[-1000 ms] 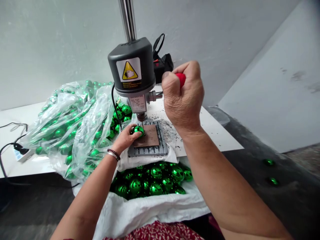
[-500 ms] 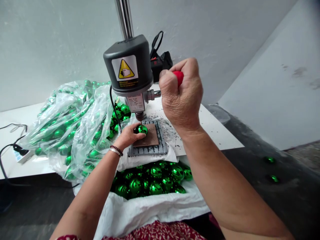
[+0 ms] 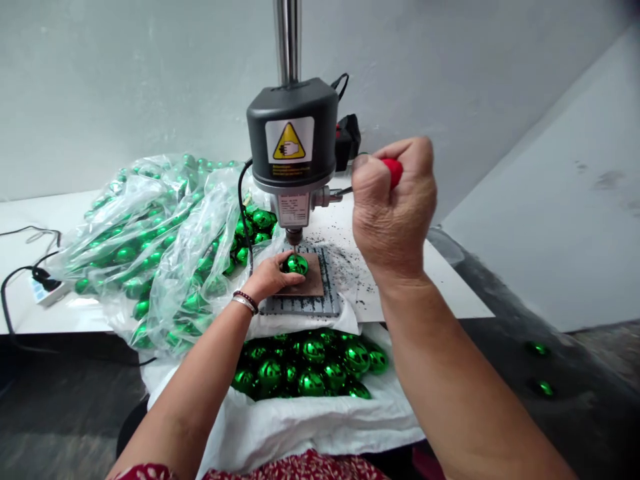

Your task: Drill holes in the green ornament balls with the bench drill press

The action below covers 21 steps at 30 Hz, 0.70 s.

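A shiny green ball [image 3: 297,265] rests on a brown board [image 3: 314,283] under the drill press [image 3: 293,137]. My left hand [image 3: 273,277] is closed around the ball from the left, thumb in front and fingers behind. The thin drill bit [image 3: 295,249] points down from the chuck [image 3: 294,236] at the ball's top; whether it touches I cannot tell. Raised at the right of the machine, my right hand [image 3: 395,213] wraps round the red knob [image 3: 393,172] of the press lever. Beneath the board lies the grey slotted base [image 3: 327,303], strewn with dark shavings.
Clear plastic bags [image 3: 175,247] full of green balls cover the left of the white table [image 3: 450,293]. More balls [image 3: 310,367] lie on a white cloth sack [image 3: 320,423] before me. Black cables [image 3: 20,270] run to a power strip at left. Two balls [image 3: 545,387] lie on the floor.
My view has turned, so the press and both hands appear farther right. My right hand sits slightly lower beside the machine. The left hand keeps its hold on the ball.
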{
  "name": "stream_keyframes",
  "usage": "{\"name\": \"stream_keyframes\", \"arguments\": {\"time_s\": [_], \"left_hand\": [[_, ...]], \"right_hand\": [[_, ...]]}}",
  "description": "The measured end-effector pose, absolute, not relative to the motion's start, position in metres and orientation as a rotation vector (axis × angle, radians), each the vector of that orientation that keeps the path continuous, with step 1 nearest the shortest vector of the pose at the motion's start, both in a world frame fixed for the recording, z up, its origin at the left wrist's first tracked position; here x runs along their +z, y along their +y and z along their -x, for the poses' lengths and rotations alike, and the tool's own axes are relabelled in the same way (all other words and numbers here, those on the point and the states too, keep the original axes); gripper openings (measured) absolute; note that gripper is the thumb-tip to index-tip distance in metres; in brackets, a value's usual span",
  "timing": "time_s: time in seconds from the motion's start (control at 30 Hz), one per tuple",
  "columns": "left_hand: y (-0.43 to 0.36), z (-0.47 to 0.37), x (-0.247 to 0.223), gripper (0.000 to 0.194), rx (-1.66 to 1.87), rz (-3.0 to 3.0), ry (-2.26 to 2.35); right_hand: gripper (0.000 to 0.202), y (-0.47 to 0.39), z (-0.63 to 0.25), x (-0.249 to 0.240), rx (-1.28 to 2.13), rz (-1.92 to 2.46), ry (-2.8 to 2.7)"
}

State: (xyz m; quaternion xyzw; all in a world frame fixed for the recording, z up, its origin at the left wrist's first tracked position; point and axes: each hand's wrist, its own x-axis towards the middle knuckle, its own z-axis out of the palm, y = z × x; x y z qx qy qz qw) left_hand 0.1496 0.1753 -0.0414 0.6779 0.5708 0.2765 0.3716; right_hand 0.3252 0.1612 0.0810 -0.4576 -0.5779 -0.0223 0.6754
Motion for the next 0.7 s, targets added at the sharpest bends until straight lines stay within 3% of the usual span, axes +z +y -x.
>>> {"name": "stream_keyframes", "arguments": {"time_s": [0.17, 0.7], "left_hand": [[0.175, -0.151, -0.04, 0.074, 0.632, -1.638, 1.475], [0.174, -0.15, -0.042, 0.076, 0.625, -1.683, 1.476]], "right_hand": [[0.026, 0.159, -0.325, 0.079, 0.011, 1.046, -1.312], [0.018, 0.145, -0.326, 0.062, -0.065, 1.02, -1.266]]}}
